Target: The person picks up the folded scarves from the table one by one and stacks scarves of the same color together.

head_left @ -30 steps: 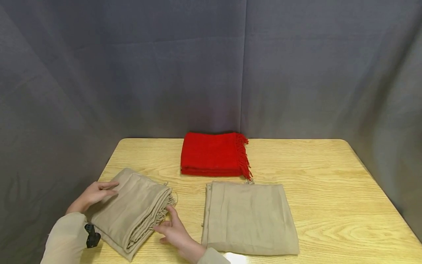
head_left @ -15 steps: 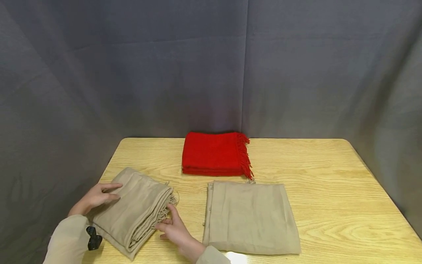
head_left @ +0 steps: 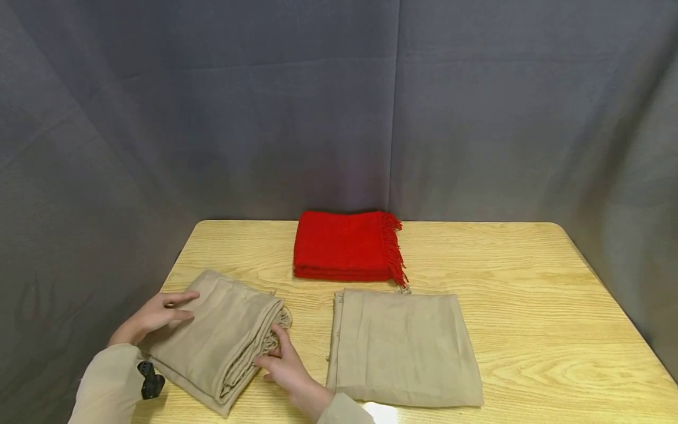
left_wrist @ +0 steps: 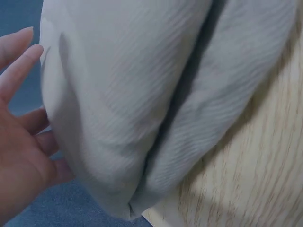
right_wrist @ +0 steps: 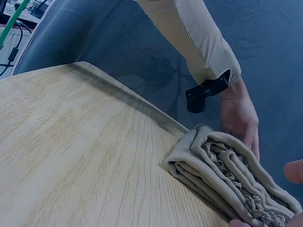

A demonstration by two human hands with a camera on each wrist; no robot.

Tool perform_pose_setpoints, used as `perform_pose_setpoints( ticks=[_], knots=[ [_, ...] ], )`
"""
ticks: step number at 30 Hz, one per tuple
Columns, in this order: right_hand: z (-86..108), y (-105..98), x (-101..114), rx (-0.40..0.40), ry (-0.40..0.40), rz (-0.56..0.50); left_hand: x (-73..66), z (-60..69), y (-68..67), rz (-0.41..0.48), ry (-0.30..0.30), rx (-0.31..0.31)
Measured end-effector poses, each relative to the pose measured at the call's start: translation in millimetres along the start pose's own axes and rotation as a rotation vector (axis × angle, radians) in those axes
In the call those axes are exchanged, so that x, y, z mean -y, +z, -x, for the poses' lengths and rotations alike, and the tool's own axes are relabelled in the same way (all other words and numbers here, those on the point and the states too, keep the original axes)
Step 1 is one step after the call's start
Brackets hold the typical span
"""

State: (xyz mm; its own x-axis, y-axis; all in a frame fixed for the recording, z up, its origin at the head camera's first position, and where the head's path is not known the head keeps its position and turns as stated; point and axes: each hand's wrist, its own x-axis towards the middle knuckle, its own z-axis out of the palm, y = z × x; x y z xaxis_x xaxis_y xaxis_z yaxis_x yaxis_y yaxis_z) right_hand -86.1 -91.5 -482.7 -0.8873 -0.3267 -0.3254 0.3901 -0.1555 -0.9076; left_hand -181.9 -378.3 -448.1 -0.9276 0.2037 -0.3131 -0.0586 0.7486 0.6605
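A folded beige fringed scarf lies at an angle on the table's left side, its layered, fringed edge facing right. My left hand is at its left edge with fingers spread; in the left wrist view those fingers touch the cloth's side. Against the fringed edge is my right hand, thumb and fingers apart, fingertips touching the layers. The right wrist view shows stacked folds and fringe of this scarf, with parts of my right fingers at the frame's corner.
A second folded beige cloth lies flat right of my right hand. Behind it sits a folded red fringed scarf. The wooden table ends at a dark grey curtain behind and at both sides.
The left beige scarf has shifted slightly to the right, and its fringed edge has come nearer the second cloth. My right hand has moved a little right with it.
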Motion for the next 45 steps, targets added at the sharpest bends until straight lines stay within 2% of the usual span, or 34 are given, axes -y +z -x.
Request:
perform_pose_setpoints(
  ticks=[6,12,18,23,26,34,40,45],
  knots=[
    [1.1,-0.1,0.9,-0.033,-0.028,-0.002,0.1,0.3,-2.3,0.028,0.044,0.032],
    [0.8,-0.3,2.4,-0.084,-0.033,-0.008,-1.3,2.1,-3.5,0.097,0.070,0.085],
    [0.6,-0.8,2.4,-0.128,-0.054,0.006,0.9,5.6,-4.2,0.166,0.049,0.133],
    [-0.5,-1.5,3.6,-0.139,-0.061,0.033,4.6,8.9,-4.7,0.208,0.002,0.169],
    [-1.8,-1.9,4.0,-0.128,-0.054,0.016,7.0,10.5,-4.7,0.240,-0.024,0.189],
    [-4.1,-1.8,4.4,-0.132,-0.047,-0.054,8.2,9.1,-1.9,0.254,-0.025,0.209],
    [-7.5,-1.3,6.5,-0.109,-0.035,0.007,7.6,5.0,-1.1,0.276,0.025,0.245],
    [-10.6,0.0,7.1,-0.120,-0.002,0.113,6.1,2.8,-1.2,0.250,0.046,0.226]
  ],
)
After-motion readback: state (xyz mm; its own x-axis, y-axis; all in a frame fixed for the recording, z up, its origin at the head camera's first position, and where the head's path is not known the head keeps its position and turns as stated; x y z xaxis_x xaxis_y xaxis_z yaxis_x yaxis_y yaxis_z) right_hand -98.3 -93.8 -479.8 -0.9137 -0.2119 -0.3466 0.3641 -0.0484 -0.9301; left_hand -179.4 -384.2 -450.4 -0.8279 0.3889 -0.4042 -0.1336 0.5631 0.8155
